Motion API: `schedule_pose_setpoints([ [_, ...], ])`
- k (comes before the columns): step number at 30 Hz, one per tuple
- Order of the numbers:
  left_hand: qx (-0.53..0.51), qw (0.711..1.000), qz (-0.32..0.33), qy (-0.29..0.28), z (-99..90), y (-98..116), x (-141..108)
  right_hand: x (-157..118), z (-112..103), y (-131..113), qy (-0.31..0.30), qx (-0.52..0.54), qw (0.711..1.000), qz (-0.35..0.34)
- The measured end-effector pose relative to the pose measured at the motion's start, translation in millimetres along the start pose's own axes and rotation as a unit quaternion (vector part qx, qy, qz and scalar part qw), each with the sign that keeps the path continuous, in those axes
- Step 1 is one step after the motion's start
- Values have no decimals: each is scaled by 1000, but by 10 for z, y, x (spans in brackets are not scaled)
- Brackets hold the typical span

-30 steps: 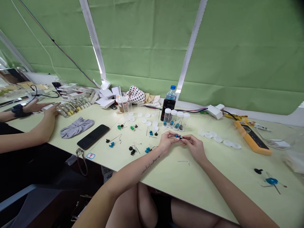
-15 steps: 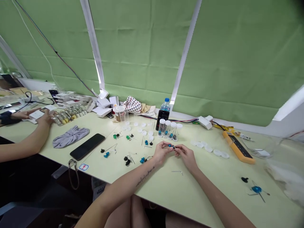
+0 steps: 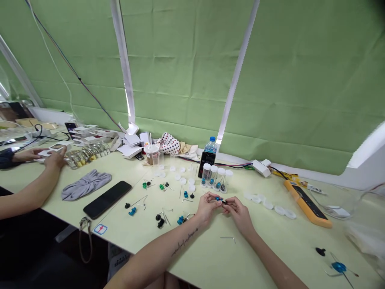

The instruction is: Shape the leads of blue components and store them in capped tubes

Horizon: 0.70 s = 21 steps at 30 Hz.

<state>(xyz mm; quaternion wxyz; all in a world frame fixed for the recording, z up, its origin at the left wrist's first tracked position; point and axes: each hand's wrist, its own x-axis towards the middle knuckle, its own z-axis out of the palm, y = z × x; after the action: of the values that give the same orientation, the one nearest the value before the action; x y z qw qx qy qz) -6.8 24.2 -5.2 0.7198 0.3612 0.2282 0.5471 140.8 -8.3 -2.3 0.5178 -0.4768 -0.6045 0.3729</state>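
Observation:
My left hand [image 3: 207, 209] is closed, pinching a small blue part [image 3: 218, 198] between thumb and fingers. Against its right side, the fingertips of my right hand [image 3: 240, 213] grip a small black piece [image 3: 224, 202]. The two pieces meet or nearly meet; the fingers cover much of them. On the table below lies a thin L-shaped hex key [image 3: 228, 238]. Left of my hands are a blue part [image 3: 180, 220], a black part [image 3: 161, 222] and a black knob-like piece [image 3: 191, 196]. Just beyond stand clear tubes with white caps [image 3: 213, 171], blue and black parts inside.
A phone showing a timer [image 3: 207, 159] leans on a water bottle [image 3: 212, 145]. White caps [image 3: 267, 204] and an orange power strip [image 3: 307, 204] lie to the right. Leftward are a black phone [image 3: 107, 199], a grey cloth [image 3: 86, 185] and another person's hand [image 3: 55, 157].
The view has tilted upward, so the table sits lower in the picture. My hands stay together on the small parts. The other person's hands have shifted slightly.

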Motion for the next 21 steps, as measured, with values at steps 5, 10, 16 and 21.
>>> schedule_pose_setpoints([
  [5, 6, 1000, -9, 12, 14, 12, 8, -23, 7, -66, -7, 5, 1000, 15],
  [10, -3, 1000, -19, 5, 8, 20, 0, -42, 1, -68, -3, -9, 1000, 23],
  [16, 0, 1000, -19, 6, -1, 8, -16, -36, -24, -31, -11, -30, 999, 19],
  [21, -8, 1000, -15, -7, -6, -2, -22, -31, -28, -35, -15, -47, 999, 23],
])
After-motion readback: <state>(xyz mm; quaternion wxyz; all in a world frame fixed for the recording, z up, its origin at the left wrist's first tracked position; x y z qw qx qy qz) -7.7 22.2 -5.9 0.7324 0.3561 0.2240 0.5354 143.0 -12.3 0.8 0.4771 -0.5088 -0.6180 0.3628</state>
